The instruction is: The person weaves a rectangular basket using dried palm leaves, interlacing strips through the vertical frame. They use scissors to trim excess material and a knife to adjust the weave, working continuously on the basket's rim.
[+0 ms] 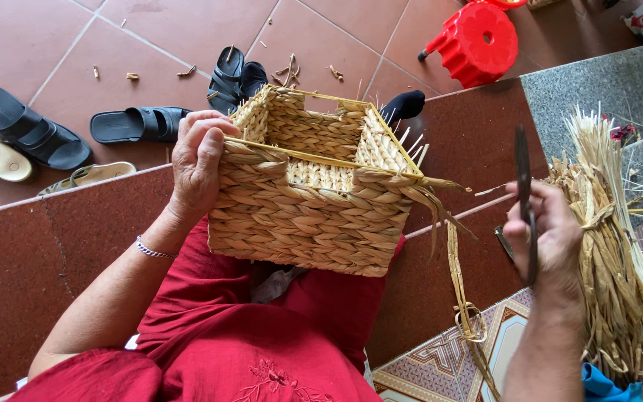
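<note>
A square woven straw basket (314, 201) rests on my lap, over red clothing. My left hand (199, 160) grips its left rim, fingers curled over the edge. Loose straw ends (440, 212) trail from the basket's right corner. My right hand (548, 227) is off to the right, apart from the basket, closed around a dark pair of scissors (524, 186) pointing upward. Just beyond that hand lies a bundle of dried straw (619, 253).
Several sandals (31, 138) lie on the red tiled floor at the upper left. A red plastic stool (478, 41) stands at the top right. Straw scraps (292, 71) are scattered on the tiles. A step edge runs below the basket, with a patterned tile (440, 365) lower right.
</note>
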{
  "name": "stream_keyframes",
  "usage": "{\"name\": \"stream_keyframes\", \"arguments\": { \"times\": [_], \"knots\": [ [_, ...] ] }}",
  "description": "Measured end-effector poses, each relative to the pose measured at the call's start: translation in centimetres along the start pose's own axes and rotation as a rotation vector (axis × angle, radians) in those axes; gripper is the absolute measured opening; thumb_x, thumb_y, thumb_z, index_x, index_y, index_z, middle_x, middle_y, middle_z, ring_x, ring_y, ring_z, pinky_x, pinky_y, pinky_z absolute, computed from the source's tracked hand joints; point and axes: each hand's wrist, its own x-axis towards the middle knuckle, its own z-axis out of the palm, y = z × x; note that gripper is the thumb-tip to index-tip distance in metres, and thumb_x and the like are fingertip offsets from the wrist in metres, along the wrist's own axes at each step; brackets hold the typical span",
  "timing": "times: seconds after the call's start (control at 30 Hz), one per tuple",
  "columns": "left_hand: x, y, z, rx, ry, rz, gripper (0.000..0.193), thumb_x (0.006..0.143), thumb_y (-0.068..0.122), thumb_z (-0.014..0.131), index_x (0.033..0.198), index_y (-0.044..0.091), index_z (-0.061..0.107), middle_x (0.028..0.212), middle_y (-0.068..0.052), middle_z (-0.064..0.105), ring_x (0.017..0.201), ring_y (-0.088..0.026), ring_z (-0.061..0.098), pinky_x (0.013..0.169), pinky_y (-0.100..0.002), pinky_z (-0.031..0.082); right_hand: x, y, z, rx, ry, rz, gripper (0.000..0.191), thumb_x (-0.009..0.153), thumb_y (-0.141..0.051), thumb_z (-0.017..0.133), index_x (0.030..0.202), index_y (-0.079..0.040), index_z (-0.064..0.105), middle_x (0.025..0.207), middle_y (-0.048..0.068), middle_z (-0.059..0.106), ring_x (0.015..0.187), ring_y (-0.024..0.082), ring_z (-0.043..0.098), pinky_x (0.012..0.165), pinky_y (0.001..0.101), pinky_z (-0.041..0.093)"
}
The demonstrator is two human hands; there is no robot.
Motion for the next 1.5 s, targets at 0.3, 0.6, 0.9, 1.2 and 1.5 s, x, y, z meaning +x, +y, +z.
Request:
{"name": "stream_keyframes", "arguments": {
  "times": [0.3,0.6,0.9,1.2,1.5],
  "knots": [
    [1.1,2.2,-0.4,0.072,-0.001,-0.036,0.027,0.112,0.026,0.051,0.121,0.004,0.064,0.126,-0.011,0.058,0.124,-0.024,0.053,0.110,-0.037,0.042,-13.6,9.6,11.2,0.337,0.321,0.589,0.051,0.090,-0.041,0.074,0.120,-0.003,0.059,0.081,0.003,0.061,0.062,0.014,0.057,0.055,0.0302,0.049],
    [0.3,7.3,2.7,0.528,-0.190,0.583,0.016,0.098,0.007,0.072,0.113,0.012,0.069,0.122,-0.004,0.055,0.116,-0.026,0.052,0.110,-0.046,0.038,-24.3,14.6,19.0,-0.338,0.120,0.755,0.046,0.082,-0.028,0.086,0.120,-0.010,0.070,0.085,0.006,0.069,0.077,0.017,0.064,0.069,0.0384,0.052],
    [-0.6,7.1,6.1,0.823,-0.524,0.644,0.057,0.088,0.021,0.065,0.142,0.007,0.054,0.133,-0.013,0.052,0.126,-0.029,0.049,0.110,-0.054,0.032,-24.6,14.5,18.6,-0.595,-0.199,0.914,0.069,0.087,-0.040,0.079,0.148,-0.018,0.054,0.090,0.011,0.069,0.080,0.026,0.068,0.070,0.0433,0.054],
    [-2.9,7.3,5.4,0.869,-0.544,0.639,0.067,0.085,0.026,0.062,0.145,-0.003,0.052,0.132,-0.016,0.055,0.126,-0.030,0.049,0.111,-0.054,0.031,-14.9,1.5,15.5,-0.273,0.346,-0.283,0.018,0.100,-0.012,0.073,0.116,-0.004,0.071,0.111,0.012,0.072,0.100,0.025,0.070,0.086,0.0356,0.060],
    [-3.6,5.5,5.8,0.817,-0.435,0.702,0.058,0.090,0.025,0.059,0.142,0.000,0.056,0.128,-0.012,0.057,0.123,-0.028,0.054,0.112,-0.052,0.035,-4.5,-11.7,17.9,-0.440,0.274,-0.621,0.037,0.092,-0.009,0.079,0.128,-0.009,0.072,0.131,0.004,0.064,0.114,0.028,0.055,0.096,0.0444,0.043]
  ]
}}
